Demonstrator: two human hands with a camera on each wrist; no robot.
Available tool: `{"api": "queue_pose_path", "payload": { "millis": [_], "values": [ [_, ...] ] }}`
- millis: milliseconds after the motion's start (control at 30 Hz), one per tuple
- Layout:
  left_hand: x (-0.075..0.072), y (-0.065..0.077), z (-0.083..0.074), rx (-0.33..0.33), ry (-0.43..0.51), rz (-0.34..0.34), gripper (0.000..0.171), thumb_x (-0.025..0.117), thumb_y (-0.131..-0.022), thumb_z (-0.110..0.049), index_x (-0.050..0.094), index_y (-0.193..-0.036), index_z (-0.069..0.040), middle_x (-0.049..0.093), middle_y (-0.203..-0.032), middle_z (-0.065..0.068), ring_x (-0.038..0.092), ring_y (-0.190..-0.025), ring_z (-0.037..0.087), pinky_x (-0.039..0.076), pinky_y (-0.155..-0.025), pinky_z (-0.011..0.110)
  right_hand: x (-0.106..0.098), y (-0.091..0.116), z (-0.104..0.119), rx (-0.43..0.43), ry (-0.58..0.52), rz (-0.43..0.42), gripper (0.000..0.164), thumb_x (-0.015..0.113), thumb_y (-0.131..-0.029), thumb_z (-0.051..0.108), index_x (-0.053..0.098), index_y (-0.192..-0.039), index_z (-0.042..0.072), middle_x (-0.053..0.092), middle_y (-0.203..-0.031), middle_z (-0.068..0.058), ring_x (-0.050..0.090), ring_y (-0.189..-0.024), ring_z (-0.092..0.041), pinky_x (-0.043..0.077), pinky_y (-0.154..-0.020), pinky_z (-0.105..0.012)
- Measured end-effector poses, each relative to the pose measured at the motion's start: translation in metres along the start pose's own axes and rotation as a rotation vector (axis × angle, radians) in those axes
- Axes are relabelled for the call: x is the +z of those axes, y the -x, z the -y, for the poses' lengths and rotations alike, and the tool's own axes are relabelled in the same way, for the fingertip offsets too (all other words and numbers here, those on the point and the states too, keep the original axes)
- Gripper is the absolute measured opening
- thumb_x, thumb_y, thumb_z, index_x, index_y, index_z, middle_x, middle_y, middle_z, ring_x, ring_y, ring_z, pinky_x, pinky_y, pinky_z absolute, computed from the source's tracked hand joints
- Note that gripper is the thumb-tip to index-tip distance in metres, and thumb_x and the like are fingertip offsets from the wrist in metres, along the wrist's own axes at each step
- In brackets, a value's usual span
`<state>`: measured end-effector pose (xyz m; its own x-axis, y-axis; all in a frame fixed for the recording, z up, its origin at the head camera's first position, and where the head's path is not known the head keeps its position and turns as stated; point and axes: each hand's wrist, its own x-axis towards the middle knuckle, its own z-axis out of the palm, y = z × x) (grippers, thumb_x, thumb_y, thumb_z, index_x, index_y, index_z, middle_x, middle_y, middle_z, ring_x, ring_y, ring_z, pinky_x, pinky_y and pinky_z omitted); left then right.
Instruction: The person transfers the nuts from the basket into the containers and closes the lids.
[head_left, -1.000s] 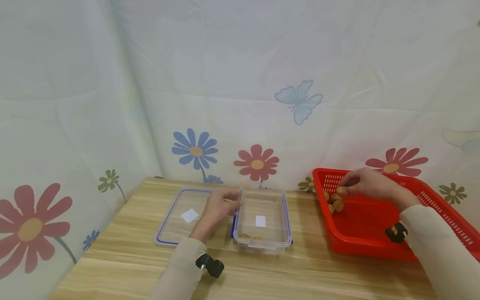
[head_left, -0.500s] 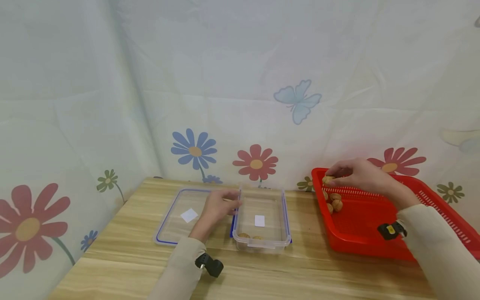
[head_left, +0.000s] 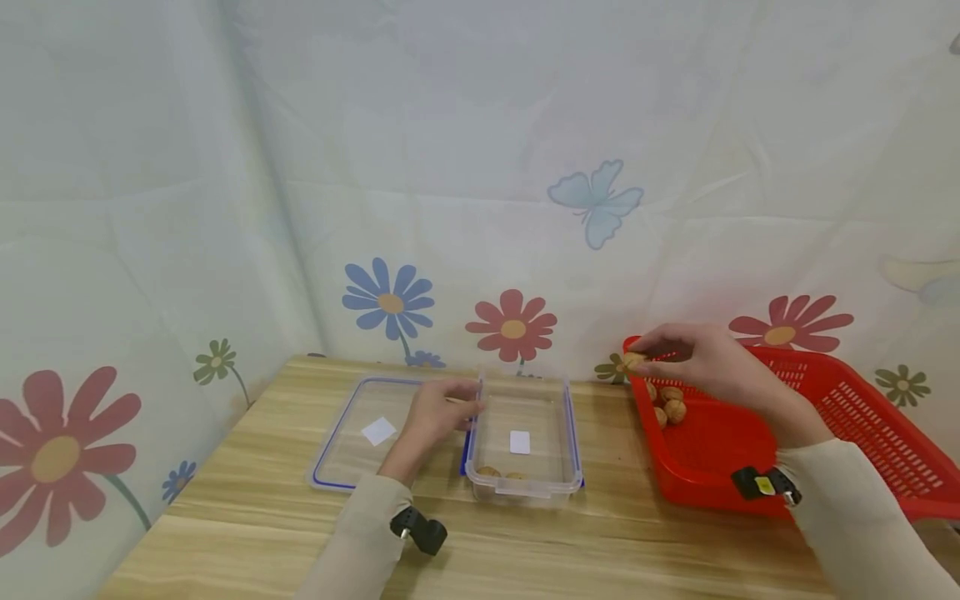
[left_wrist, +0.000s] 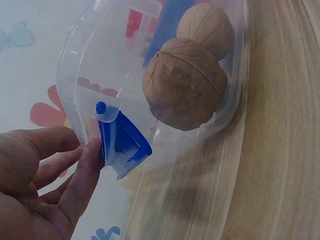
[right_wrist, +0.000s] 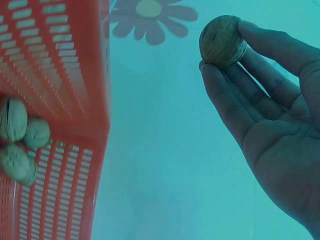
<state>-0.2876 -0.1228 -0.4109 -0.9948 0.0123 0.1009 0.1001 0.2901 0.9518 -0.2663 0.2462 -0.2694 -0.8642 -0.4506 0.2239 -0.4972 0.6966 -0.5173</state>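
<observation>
My right hand (head_left: pixel 712 367) pinches a walnut (head_left: pixel 633 360) between thumb and fingertips, at the height of the red basket's left rim; the right wrist view has this nut outside the basket wall. Several more walnuts (head_left: pixel 672 408) lie in the left end of the red plastic basket (head_left: pixel 697 492). With thumb and fingers my left hand (head_left: pixel 435 412) holds the left rim of a clear plastic food container (head_left: pixel 525 489), close by a hanging blue latch (left_wrist: pixel 122 142). Inside the container, two walnuts (left_wrist: pixel 185 85) rest against the near end.
Left of the container, its clear lid (head_left: pixel 348 458) with a blue seal lies flat on the wooden table (head_left: pixel 247 508), partly behind my left hand. A flower-printed curtain (head_left: pixel 450 208) hangs right behind the table. White labels mark lid and container.
My right hand has lifted a walnut from the pile in the basket and carried it left to the basket's left rim. The left hand has stayed at the container.
</observation>
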Motion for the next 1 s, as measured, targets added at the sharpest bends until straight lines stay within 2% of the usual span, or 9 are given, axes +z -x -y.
{"api": "queue_pose_path", "payload": {
  "millis": [167, 533, 833, 1000],
  "values": [
    [0.0, 0.0, 0.001, -0.004, -0.008, 0.001, 0.03, 0.077, -0.096, -0.001, 0.074, -0.125, 0.004, 0.074, -0.117, 0.02, 0.076, -0.084, 0.026, 0.067, -0.072, 0.033, 0.008, 0.004, 0.005, -0.022, -0.048, -0.018, 0.035, 0.082, -0.096, 0.025, 0.075, -0.127, 0.01, 0.075, -0.12, -0.005, 0.071, -0.108, -0.026, 0.058, -0.089, -0.018],
    [0.0, -0.001, 0.002, -0.004, -0.009, 0.0, 0.03, 0.078, -0.094, 0.0, 0.075, -0.124, 0.003, 0.073, -0.117, 0.02, 0.077, -0.082, 0.026, 0.067, -0.072, 0.033, 0.029, 0.01, 0.017, -0.014, -0.152, -0.038, 0.033, 0.083, -0.096, 0.023, 0.077, -0.126, 0.013, 0.075, -0.118, -0.003, 0.073, -0.103, -0.024, 0.061, -0.087, -0.021],
    [0.0, -0.001, 0.001, 0.001, -0.002, 0.001, 0.03, 0.078, -0.094, 0.001, 0.074, -0.124, 0.005, 0.075, -0.115, 0.02, 0.076, -0.083, 0.026, 0.067, -0.071, 0.032, 0.052, 0.006, 0.025, -0.085, -0.219, 0.009, 0.03, 0.083, -0.095, 0.017, 0.077, -0.123, 0.012, 0.072, -0.115, 0.0, 0.071, -0.105, -0.022, 0.061, -0.091, -0.023],
    [0.0, -0.001, 0.001, 0.006, -0.001, 0.0, 0.03, 0.077, -0.094, 0.001, 0.074, -0.124, 0.006, 0.075, -0.115, 0.02, 0.076, -0.084, 0.027, 0.067, -0.072, 0.032, 0.068, 0.004, 0.03, -0.107, -0.287, 0.079, 0.029, 0.082, -0.096, 0.016, 0.076, -0.124, 0.008, 0.073, -0.116, -0.005, 0.073, -0.104, -0.023, 0.063, -0.09, -0.027]
  ]
}}
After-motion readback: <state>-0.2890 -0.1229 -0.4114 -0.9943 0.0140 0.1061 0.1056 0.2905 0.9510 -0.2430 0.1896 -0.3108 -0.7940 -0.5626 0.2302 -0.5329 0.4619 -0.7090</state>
